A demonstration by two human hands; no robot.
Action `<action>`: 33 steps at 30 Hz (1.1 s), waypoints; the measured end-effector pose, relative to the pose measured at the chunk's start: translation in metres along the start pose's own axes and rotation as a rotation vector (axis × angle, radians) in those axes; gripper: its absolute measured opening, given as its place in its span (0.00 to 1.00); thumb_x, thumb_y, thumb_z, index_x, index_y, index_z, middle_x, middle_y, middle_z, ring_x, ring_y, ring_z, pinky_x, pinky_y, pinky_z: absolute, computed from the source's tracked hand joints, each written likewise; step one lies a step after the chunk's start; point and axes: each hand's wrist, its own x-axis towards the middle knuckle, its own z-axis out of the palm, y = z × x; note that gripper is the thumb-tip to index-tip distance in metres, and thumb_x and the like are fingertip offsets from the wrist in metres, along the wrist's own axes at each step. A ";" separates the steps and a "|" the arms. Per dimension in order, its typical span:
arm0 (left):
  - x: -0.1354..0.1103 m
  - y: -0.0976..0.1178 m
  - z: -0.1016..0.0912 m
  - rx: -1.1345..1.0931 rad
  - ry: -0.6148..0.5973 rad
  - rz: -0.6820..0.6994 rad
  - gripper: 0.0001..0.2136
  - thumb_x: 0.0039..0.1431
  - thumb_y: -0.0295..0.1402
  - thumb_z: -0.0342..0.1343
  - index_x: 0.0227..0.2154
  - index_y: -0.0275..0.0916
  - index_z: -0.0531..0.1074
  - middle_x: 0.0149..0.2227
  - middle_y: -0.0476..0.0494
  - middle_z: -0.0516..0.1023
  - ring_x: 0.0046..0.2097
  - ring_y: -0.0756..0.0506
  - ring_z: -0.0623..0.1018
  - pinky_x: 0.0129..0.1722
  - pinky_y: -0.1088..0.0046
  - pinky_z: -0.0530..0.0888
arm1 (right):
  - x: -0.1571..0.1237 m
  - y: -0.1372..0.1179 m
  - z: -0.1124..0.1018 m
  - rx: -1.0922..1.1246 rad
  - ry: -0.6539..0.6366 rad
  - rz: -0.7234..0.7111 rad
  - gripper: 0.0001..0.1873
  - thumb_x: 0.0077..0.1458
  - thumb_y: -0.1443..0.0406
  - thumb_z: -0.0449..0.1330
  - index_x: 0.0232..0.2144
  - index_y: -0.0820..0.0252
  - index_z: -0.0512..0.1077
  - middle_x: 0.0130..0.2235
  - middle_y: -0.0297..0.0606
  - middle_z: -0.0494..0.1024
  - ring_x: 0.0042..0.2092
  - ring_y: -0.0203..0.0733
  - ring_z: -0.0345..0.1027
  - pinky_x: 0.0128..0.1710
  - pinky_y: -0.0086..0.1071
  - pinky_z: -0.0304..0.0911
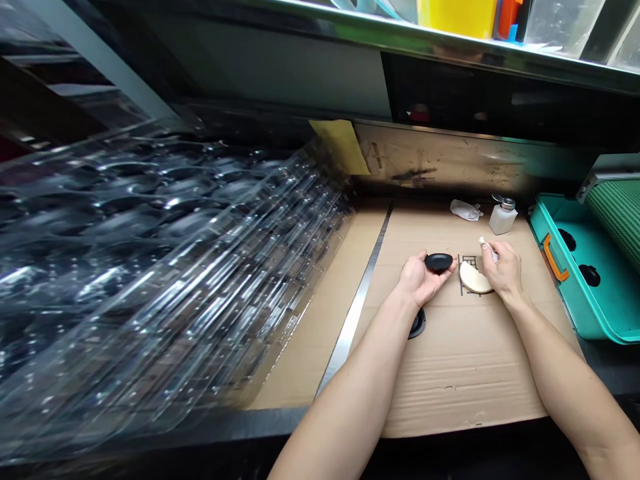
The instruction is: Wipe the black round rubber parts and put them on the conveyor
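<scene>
My left hand holds a round, shallow black plastic part by its edge, tilted over the cardboard. A second black part lies on the cardboard, partly hidden behind my left forearm. My right hand is closed in a pinch on a small piece of white cloth or tissue, whose tip sticks out above the fingers. Just left of that hand, a cream-coloured round pad lies flat, its right upper side covered by the hand.
Stacked clear plastic trays with round pockets fill the left, blurred. A white pump bottle and a crumpled white cloth stand at the back of the cardboard. At right, a teal bin holds black parts beside a green conveyor belt.
</scene>
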 end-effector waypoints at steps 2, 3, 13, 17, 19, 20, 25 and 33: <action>-0.001 0.000 0.000 0.012 -0.008 -0.009 0.22 0.72 0.39 0.38 0.55 0.26 0.66 0.43 0.27 0.75 0.41 0.40 0.79 0.33 0.68 0.81 | 0.001 0.000 -0.002 0.013 0.012 0.004 0.18 0.66 0.55 0.53 0.43 0.58 0.78 0.41 0.43 0.79 0.42 0.44 0.72 0.45 0.36 0.64; -0.001 0.001 0.000 0.018 -0.013 -0.014 0.22 0.72 0.39 0.38 0.54 0.25 0.66 0.43 0.26 0.75 0.41 0.40 0.79 0.32 0.69 0.81 | 0.002 -0.001 -0.003 0.022 0.015 0.004 0.18 0.66 0.55 0.53 0.43 0.57 0.78 0.42 0.43 0.80 0.43 0.44 0.72 0.46 0.36 0.64; 0.003 -0.010 -0.002 0.197 -0.102 0.053 0.21 0.73 0.40 0.38 0.41 0.30 0.73 0.36 0.33 0.78 0.35 0.44 0.78 0.31 0.69 0.78 | -0.015 -0.047 -0.006 0.161 -0.215 -0.134 0.12 0.63 0.57 0.58 0.39 0.56 0.77 0.39 0.40 0.79 0.40 0.42 0.72 0.43 0.33 0.66; 0.003 -0.016 -0.002 0.263 -0.132 0.091 0.21 0.73 0.38 0.38 0.37 0.32 0.73 0.35 0.35 0.79 0.35 0.45 0.78 0.34 0.70 0.78 | -0.016 -0.050 -0.008 0.152 -0.265 -0.177 0.13 0.64 0.57 0.57 0.41 0.55 0.79 0.38 0.40 0.79 0.39 0.42 0.72 0.41 0.33 0.66; 0.002 -0.015 -0.002 0.267 -0.112 0.088 0.22 0.73 0.39 0.37 0.37 0.30 0.73 0.36 0.32 0.79 0.35 0.44 0.79 0.33 0.69 0.78 | -0.008 -0.041 -0.014 0.137 -0.146 -0.069 0.16 0.65 0.55 0.55 0.39 0.57 0.78 0.37 0.40 0.79 0.38 0.42 0.72 0.40 0.33 0.65; 0.001 -0.014 -0.002 0.261 -0.098 0.085 0.23 0.73 0.39 0.36 0.37 0.30 0.73 0.36 0.30 0.79 0.35 0.43 0.79 0.32 0.69 0.78 | -0.003 -0.035 -0.018 0.135 -0.075 0.012 0.17 0.65 0.53 0.55 0.38 0.58 0.77 0.36 0.40 0.79 0.36 0.42 0.72 0.38 0.33 0.65; 0.001 -0.012 -0.001 0.199 -0.060 0.087 0.21 0.73 0.38 0.37 0.39 0.29 0.71 0.39 0.27 0.78 0.38 0.41 0.80 0.33 0.69 0.79 | 0.010 -0.011 -0.025 0.155 -0.021 0.242 0.19 0.62 0.49 0.55 0.38 0.58 0.74 0.31 0.36 0.78 0.32 0.39 0.70 0.34 0.31 0.62; 0.001 -0.010 0.000 0.065 -0.052 0.046 0.13 0.72 0.38 0.44 0.41 0.34 0.69 0.36 0.36 0.73 0.41 0.40 0.79 0.39 0.63 0.82 | 0.011 -0.004 -0.026 0.116 0.019 0.212 0.20 0.61 0.49 0.56 0.38 0.59 0.75 0.34 0.38 0.79 0.34 0.41 0.70 0.35 0.32 0.62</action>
